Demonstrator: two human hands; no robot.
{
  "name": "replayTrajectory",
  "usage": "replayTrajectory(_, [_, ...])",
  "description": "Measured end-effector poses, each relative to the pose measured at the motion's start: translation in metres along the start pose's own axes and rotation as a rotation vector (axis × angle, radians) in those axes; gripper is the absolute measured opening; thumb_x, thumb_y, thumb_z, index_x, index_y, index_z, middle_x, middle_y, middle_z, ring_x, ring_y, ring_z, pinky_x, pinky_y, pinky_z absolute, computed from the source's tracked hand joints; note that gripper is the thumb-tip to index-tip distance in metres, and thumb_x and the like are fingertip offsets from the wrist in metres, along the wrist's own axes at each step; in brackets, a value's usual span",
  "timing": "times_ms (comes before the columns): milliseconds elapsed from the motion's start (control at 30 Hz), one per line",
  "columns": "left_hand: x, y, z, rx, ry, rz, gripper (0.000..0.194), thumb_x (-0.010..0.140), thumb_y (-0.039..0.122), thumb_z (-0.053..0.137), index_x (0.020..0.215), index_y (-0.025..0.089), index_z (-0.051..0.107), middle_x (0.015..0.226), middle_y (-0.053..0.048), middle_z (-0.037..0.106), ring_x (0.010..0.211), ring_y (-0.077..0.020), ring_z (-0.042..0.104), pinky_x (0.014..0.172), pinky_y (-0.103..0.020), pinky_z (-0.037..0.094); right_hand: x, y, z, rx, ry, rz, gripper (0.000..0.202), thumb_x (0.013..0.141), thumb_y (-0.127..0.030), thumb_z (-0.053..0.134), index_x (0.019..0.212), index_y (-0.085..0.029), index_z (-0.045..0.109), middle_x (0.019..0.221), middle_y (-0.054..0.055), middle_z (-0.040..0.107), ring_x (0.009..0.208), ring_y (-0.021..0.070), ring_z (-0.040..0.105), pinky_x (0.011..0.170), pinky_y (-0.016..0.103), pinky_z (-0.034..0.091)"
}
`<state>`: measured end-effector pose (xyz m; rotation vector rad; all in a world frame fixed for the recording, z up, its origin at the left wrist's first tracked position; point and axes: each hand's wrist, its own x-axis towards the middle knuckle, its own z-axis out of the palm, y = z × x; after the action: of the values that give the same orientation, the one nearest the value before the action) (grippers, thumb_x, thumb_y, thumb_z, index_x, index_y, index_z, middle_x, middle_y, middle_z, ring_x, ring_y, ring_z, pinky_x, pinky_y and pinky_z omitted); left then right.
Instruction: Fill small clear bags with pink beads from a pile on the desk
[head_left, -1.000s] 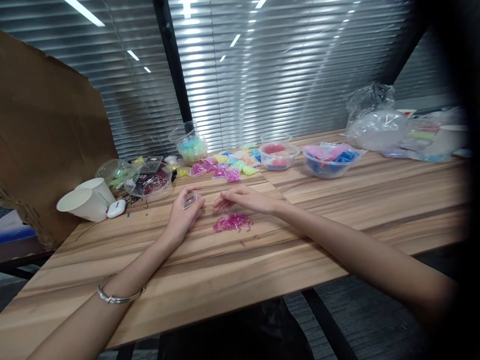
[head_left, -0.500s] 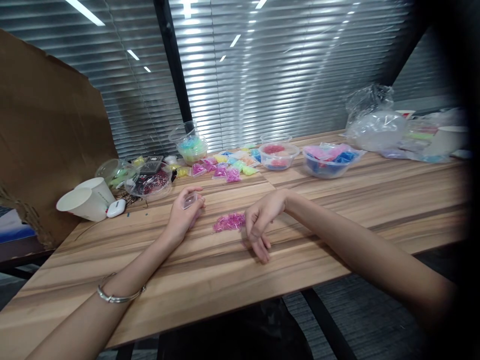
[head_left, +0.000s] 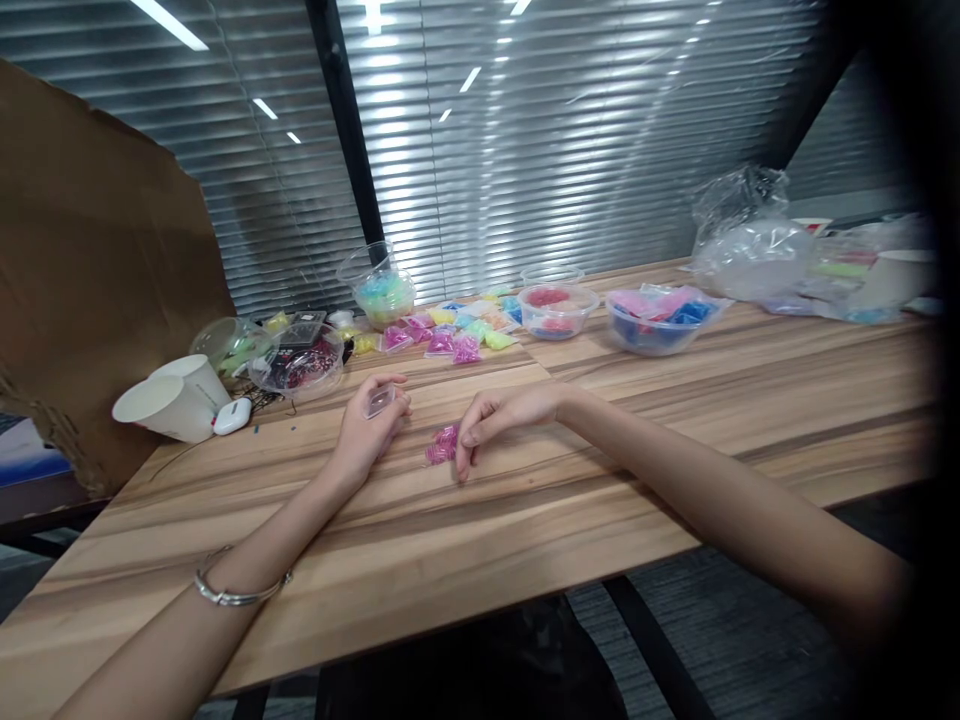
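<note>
My left hand (head_left: 365, 425) rests on the wooden table (head_left: 375, 580), fingers wrapped round a small clear plastic box (head_left: 380, 401). Between my two hands lies a loose pile of thin pink pieces (head_left: 441, 446), like short beads or tubes. My right hand (head_left: 491, 425) reaches in from the right with its fingers bent down at the pile's right side. Its thumb and fingertips are drawn together, and they cover part of the pile. What lies between those fingertips, if anything, is hidden.
Behind the hands lie small bags of pink beads (head_left: 466, 349) and other colours. Clear bowls (head_left: 559, 322) stand along the back, one holding pink and blue bags (head_left: 660, 310). At left are paper cups (head_left: 165, 405), a white earphone case (head_left: 232, 416) and a cardboard sheet (head_left: 105, 250).
My right hand has shifted left and slightly up, from beside the pile onto its right part. Its fingers have come together. My left hand with the plastic box has stayed in place.
</note>
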<state>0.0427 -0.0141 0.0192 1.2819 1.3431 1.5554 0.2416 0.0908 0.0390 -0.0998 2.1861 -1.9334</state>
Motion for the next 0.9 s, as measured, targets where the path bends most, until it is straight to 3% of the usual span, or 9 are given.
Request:
replayTrajectory(133, [0.000,-0.001,0.000,0.000,-0.014,0.010,0.032,0.073,0.029,0.065,0.101,0.019,0.053,0.071,0.002,0.054,0.050,-0.0053,0.046,0.040,-0.013,0.029,-0.008,-0.005,-0.005,0.028,-0.056,0.011,0.037,0.090,-0.039,0.055,0.101,-0.007,0.069,0.108,0.015,0.067,0.100,0.0227,0.065,0.090,0.032,0.050])
replayTrajectory(300, [-0.001,0.000,0.000,0.013,-0.013,0.002,0.032,0.073,0.030,0.066,0.100,0.018,0.054,0.070,0.002,0.055,0.047,-0.0043,0.044,0.039,-0.013,0.027,-0.023,-0.022,-0.009,0.029,-0.462,0.378,0.039,0.087,-0.046,0.058,0.098,-0.010,0.071,0.095,0.012,0.071,0.089,0.0210,0.069,0.076,0.026,0.055])
replayTrajectory(467, [-0.001,0.003,0.002,0.008,-0.007,-0.009,0.032,0.071,0.030,0.067,0.098,0.018,0.054,0.069,0.003,0.055,0.046,-0.0037,0.043,0.040,-0.013,0.029,-0.019,-0.024,-0.008,-0.030,-0.549,0.528,0.045,0.087,-0.053,0.053,0.097,-0.014,0.072,0.090,0.010,0.072,0.082,0.0184,0.070,0.066,0.022,0.054])
replayTrajectory(633, [-0.001,0.001,-0.001,0.032,-0.012,-0.007,0.031,0.073,0.031,0.065,0.100,0.019,0.055,0.071,0.001,0.057,0.049,-0.0051,0.047,0.041,-0.013,0.030,-0.014,-0.010,-0.013,-0.014,-0.499,0.518,0.047,0.086,-0.053,0.055,0.094,-0.010,0.072,0.090,0.012,0.072,0.083,0.0194,0.070,0.072,0.024,0.055])
replayTrajectory(900, [0.000,-0.002,-0.001,0.020,-0.012,0.007,0.032,0.072,0.031,0.066,0.100,0.019,0.055,0.074,0.001,0.056,0.063,-0.0094,0.055,0.045,-0.013,0.035,-0.016,0.016,-0.020,0.176,-0.032,0.207,0.040,0.088,-0.042,0.057,0.101,-0.005,0.069,0.102,0.016,0.069,0.095,0.0219,0.067,0.087,0.029,0.053])
